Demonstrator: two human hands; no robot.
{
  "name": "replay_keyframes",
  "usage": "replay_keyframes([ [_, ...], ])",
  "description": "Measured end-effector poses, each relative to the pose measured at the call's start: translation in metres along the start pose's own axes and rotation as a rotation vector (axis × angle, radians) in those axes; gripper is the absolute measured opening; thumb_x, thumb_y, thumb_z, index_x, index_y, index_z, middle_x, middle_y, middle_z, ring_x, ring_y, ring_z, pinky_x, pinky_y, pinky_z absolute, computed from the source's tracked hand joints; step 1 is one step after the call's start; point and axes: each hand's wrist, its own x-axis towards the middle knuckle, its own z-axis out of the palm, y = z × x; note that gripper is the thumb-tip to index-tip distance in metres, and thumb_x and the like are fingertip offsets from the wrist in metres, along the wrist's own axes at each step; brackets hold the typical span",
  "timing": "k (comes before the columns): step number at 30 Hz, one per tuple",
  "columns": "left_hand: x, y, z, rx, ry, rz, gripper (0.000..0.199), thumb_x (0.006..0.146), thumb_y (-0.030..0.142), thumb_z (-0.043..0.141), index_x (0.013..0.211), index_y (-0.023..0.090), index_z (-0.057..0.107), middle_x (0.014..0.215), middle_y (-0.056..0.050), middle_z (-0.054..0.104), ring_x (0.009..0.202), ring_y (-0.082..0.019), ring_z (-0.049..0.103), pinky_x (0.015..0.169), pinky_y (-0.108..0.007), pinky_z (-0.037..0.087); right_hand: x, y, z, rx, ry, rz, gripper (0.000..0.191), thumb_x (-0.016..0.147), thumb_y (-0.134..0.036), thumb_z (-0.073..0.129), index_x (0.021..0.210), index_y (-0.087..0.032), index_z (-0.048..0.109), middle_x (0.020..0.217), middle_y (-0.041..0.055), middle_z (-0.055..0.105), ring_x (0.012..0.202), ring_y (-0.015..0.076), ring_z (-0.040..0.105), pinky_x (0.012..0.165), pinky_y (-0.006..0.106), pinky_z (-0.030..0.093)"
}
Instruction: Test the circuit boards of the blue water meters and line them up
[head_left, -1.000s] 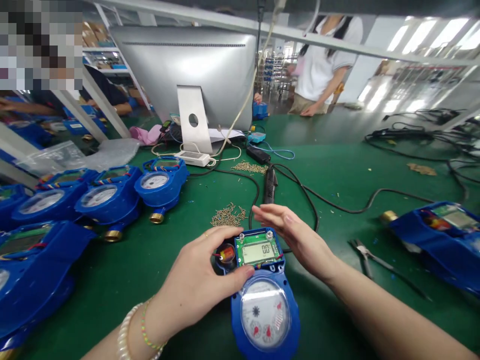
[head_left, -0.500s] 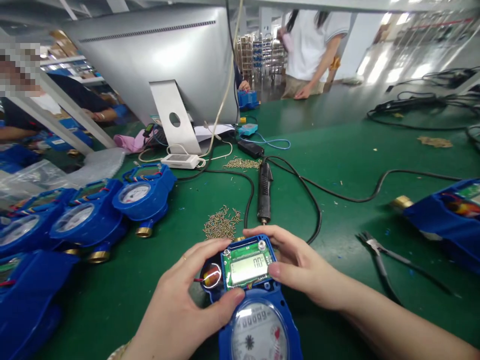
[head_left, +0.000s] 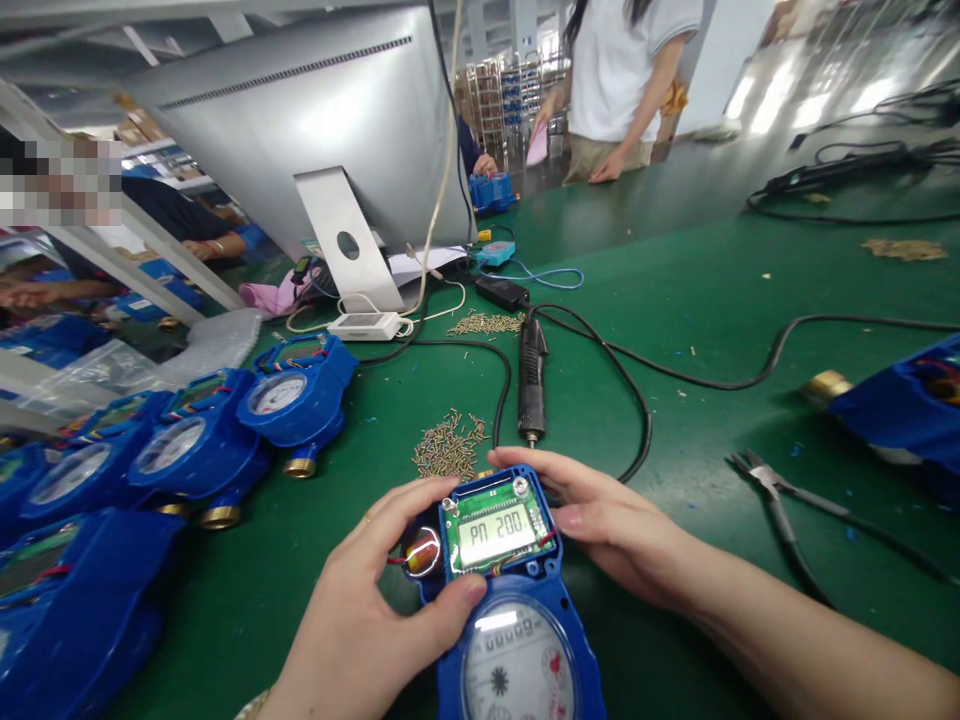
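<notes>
A blue water meter point(head_left: 517, 610) is held between both hands at the bottom centre. Its upper housing is uncovered, showing a green circuit board with a lit display point(head_left: 495, 532) that reads "PN 200". Below that lies the round dial point(head_left: 517, 670) with number wheels. My left hand point(head_left: 390, 590) grips the left side, thumb on the rim above the dial, beside a battery point(head_left: 421, 552) with a red wire. My right hand point(head_left: 607, 520) is curled around the right edge, its thumb at the housing's side and its fingertips behind the top.
Small screws point(head_left: 450, 445) lie in a pile behind the meter, near a black electric screwdriver point(head_left: 532, 380). Several blue meters point(head_left: 292, 400) stand at left; another point(head_left: 900, 400) is at right. Cutting pliers point(head_left: 772, 490) rest at right. A monitor point(head_left: 322, 110) stands behind; other people are beyond.
The display went from partial digits to "PN 200". My right thumb has shifted from the board's edge to the housing's right side. The camera view has turned slightly.
</notes>
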Motion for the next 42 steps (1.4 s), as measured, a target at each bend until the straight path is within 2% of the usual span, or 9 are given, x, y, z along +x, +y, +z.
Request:
replay_keyframes([
  [7,-0.001,-0.007,-0.004,0.05,-0.079,0.05,0.047,0.077,0.034,0.069,0.121,0.028,0.054,0.126,-0.004,0.059,0.113,-0.024,0.059,0.095,-0.037,0.051,-0.001,0.006,0.008,-0.132,0.091,-0.09,0.049,0.077,-0.024,0.062,0.125,-0.024,0.053,0.127,0.0067,0.057,0.114,0.0224,0.055,0.096,0.039,0.042],
  [13,-0.001,-0.01,-0.004,0.056,-0.08,0.069,0.048,0.079,0.036,0.069,0.123,0.031,0.052,0.13,-0.001,0.057,0.119,-0.023,0.054,0.099,-0.036,0.048,-0.004,0.009,0.008,-0.13,0.023,-0.065,0.054,0.082,-0.032,0.066,0.132,-0.029,0.045,0.139,0.0058,0.047,0.123,0.0228,0.05,0.099,0.038,0.043],
  [18,0.002,-0.019,-0.021,-0.015,-0.229,0.131,0.045,0.087,0.044,0.057,0.13,0.034,0.051,0.141,0.0,0.049,0.132,-0.024,0.042,0.111,-0.039,0.036,-0.006,0.009,0.012,-0.081,0.036,-0.047,0.057,0.082,-0.03,0.068,0.133,-0.027,0.043,0.138,0.0087,0.049,0.12,0.0243,0.054,0.099,0.041,0.046],
  [21,0.004,-0.015,-0.03,0.008,-0.276,0.162,0.041,0.091,0.042,0.051,0.132,0.037,0.049,0.141,0.001,0.05,0.132,-0.022,0.043,0.111,-0.038,0.037,-0.006,0.008,0.012,-0.062,0.029,-0.034,0.057,0.082,-0.029,0.068,0.133,-0.026,0.042,0.136,0.0098,0.051,0.12,0.0259,0.054,0.098,0.043,0.047],
  [26,0.006,-0.004,-0.023,0.231,-0.194,0.239,0.06,0.081,0.035,0.065,0.136,0.033,0.042,0.136,-0.002,0.053,0.123,-0.023,0.052,0.102,-0.035,0.046,-0.005,0.009,0.009,-0.049,0.019,-0.039,0.056,0.083,-0.028,0.068,0.133,-0.028,0.042,0.136,0.0095,0.051,0.122,0.0272,0.053,0.098,0.043,0.048],
  [32,0.008,-0.001,-0.011,0.369,-0.064,0.404,0.057,0.071,0.024,0.068,0.125,0.024,0.05,0.12,-0.004,0.063,0.108,-0.02,0.06,0.093,-0.027,0.05,-0.005,0.012,0.008,-0.08,0.017,-0.052,0.055,0.084,-0.028,0.067,0.133,-0.028,0.043,0.136,0.009,0.051,0.119,0.0252,0.056,0.099,0.043,0.047],
  [36,0.012,0.004,-0.018,0.379,-0.13,0.354,0.053,0.072,0.026,0.068,0.122,0.025,0.051,0.117,-0.003,0.063,0.106,-0.02,0.061,0.09,-0.028,0.051,-0.006,0.011,0.008,-0.096,0.02,-0.054,0.055,0.084,-0.029,0.067,0.133,-0.028,0.043,0.135,0.0089,0.051,0.119,0.0249,0.055,0.1,0.043,0.045],
  [39,0.014,0.009,-0.022,0.337,-0.197,0.287,0.051,0.075,0.038,0.069,0.121,0.028,0.053,0.119,-0.003,0.062,0.107,-0.022,0.061,0.089,-0.032,0.052,-0.005,0.011,0.008,-0.103,0.016,-0.049,0.056,0.083,-0.03,0.068,0.133,-0.028,0.042,0.134,0.0094,0.052,0.118,0.0255,0.056,0.099,0.045,0.045],
  [42,0.015,0.012,-0.018,0.307,-0.173,0.243,0.059,0.072,0.044,0.071,0.126,0.027,0.053,0.124,-0.006,0.06,0.112,-0.026,0.058,0.094,-0.038,0.05,-0.004,0.011,0.008,-0.104,0.017,-0.056,0.056,0.083,-0.03,0.068,0.133,-0.028,0.042,0.132,0.0091,0.054,0.118,0.0253,0.056,0.1,0.045,0.045],
])
